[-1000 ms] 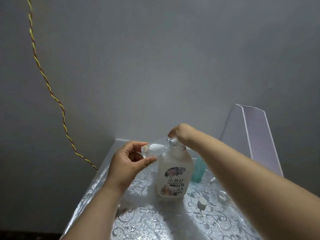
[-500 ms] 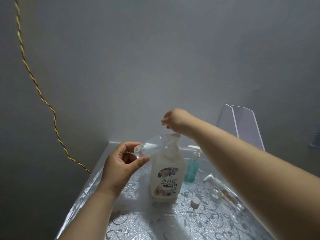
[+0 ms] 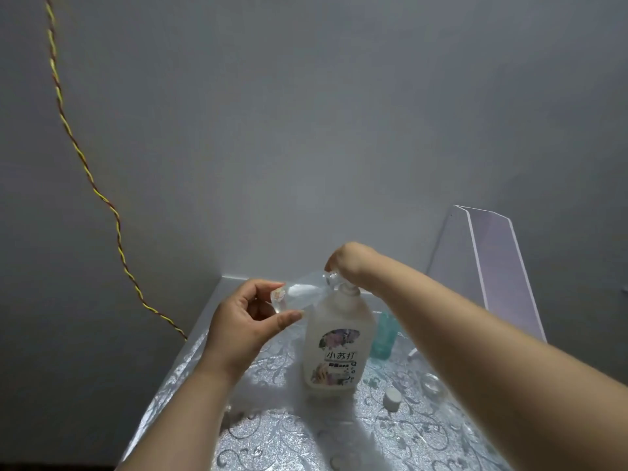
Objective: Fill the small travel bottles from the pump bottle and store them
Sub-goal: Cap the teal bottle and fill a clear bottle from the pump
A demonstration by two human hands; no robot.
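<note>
Head view: the right hand (image 3: 346, 263), lifted clear 0.5 s ago, is back down, its fingers curled over the head of the pump bottle (image 3: 336, 348). That suggests another stroke. The left hand (image 3: 244, 321) pinches the base of the clear travel bottle (image 3: 302, 294), tilted with its mouth at the spout. A white cap (image 3: 392, 399) lies on the table (image 3: 272, 436). The label reads 小苏打.
</note>
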